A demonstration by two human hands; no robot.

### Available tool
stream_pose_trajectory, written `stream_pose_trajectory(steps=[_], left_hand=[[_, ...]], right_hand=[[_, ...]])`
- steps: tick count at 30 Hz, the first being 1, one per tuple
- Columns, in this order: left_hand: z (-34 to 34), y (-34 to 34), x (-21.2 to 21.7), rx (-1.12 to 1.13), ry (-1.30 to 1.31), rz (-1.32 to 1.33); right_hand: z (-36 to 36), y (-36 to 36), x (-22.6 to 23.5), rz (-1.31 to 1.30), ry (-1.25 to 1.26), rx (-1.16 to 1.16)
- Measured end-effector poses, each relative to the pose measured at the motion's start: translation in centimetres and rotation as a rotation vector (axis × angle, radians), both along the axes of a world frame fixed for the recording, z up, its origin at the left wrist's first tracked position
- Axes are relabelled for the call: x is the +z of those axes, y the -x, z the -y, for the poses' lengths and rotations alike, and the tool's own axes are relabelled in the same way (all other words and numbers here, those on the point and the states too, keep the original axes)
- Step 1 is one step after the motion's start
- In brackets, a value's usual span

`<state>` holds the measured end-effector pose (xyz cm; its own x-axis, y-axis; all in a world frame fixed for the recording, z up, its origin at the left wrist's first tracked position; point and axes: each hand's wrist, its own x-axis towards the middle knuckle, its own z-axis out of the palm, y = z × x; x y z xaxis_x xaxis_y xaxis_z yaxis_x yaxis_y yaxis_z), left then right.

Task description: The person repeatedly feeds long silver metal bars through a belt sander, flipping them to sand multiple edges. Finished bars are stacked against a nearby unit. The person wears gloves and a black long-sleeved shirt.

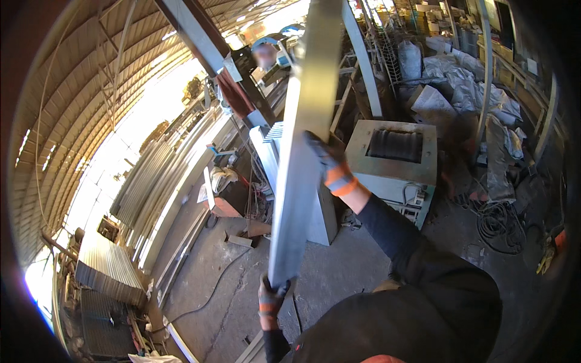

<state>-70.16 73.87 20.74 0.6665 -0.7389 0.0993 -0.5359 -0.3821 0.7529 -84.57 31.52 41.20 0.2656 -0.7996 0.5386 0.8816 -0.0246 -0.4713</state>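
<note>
Metal beam [292,206], left hand [271,297] at end, right hand [331,163] higher, red clothing mark [298,347]

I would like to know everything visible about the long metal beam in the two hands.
The long metal beam is straight and silver-grey, with a yellowish sheen towards the top. Two long faces meet along an edge; whether it is hollow cannot be told. It runs steeply up the picture, leaning slightly right, and its upper end passes out of view. The gloved left hand grips the lower end; the gloved right hand holds its right edge higher up.
</note>
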Motion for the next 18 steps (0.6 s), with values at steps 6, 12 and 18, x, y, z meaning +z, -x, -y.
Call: stream_pose_trajectory(steps=[6,12,18], left_hand=[[-7.6,3.5,-12.0,-0.036,-0.4,-0.069],[-3.8,8.7,-14.1,0.003,-0.628,-0.287],[10.1,7.3,-15.2,-0.048,-0.701,-0.286]], right_hand=[[7.5,7.3,-20.2,-0.133,-0.597,-0.164],[14.9,12.5,-37.9,-1.015,-0.677,-0.621],[25.4,9.9,-41.7,-1.776,0.445,-1.075]])
